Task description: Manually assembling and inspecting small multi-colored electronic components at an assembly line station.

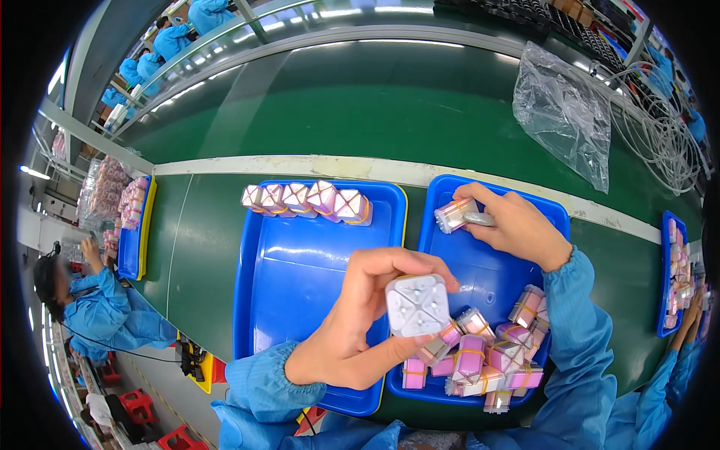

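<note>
My left hand [351,330] is wrapped round a small banded block [417,306], its white square end with X-shaped ribs facing up. In my right hand [521,226], pinched between thumb and fingers, is a second pink-and-white block [453,216] over the far part of the right blue tray [559,214]. A pale grey, rounded piece [478,218] lies at the right thumb tip; I cannot tell what it is. Several similar blocks with yellow bands form a loose pile [487,358] in that tray's near part. Along the far edge of the left blue tray [244,300], several blocks [307,201] stand in a row.
A clear plastic bag [562,112] and coiled pale cables [660,120] lie beyond the pale strip [337,165] crossing the green table [202,255]. More block-filled trays stand at far left [135,247] and right [664,277]. A co-worker [105,300] sits at left.
</note>
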The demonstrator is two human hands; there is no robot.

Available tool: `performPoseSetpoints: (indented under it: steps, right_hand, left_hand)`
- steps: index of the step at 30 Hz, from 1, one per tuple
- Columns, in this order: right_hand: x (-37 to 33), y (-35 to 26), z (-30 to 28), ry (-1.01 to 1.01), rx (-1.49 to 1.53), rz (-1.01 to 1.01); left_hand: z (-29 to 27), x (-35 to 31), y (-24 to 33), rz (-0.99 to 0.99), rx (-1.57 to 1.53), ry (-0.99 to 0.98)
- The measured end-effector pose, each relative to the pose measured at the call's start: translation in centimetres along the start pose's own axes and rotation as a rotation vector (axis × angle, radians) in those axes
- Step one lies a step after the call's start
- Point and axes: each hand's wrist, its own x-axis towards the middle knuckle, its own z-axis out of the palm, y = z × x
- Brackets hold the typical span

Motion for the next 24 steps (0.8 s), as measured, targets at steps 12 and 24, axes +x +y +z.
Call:
performPoseSetpoints:
  steps: [12,24]
  right_hand:
    - [0.1,1.4,0.4,-0.029,0.101,0.030]
    - [-1.2,-2.2,-4.4,0.104,0.126,-0.017]
  left_hand:
    - [-1.0,0.5,0.6,0.207,0.429,-0.059]
    - [-0.6,0.2,0.6,0.049,0.234,-0.064]
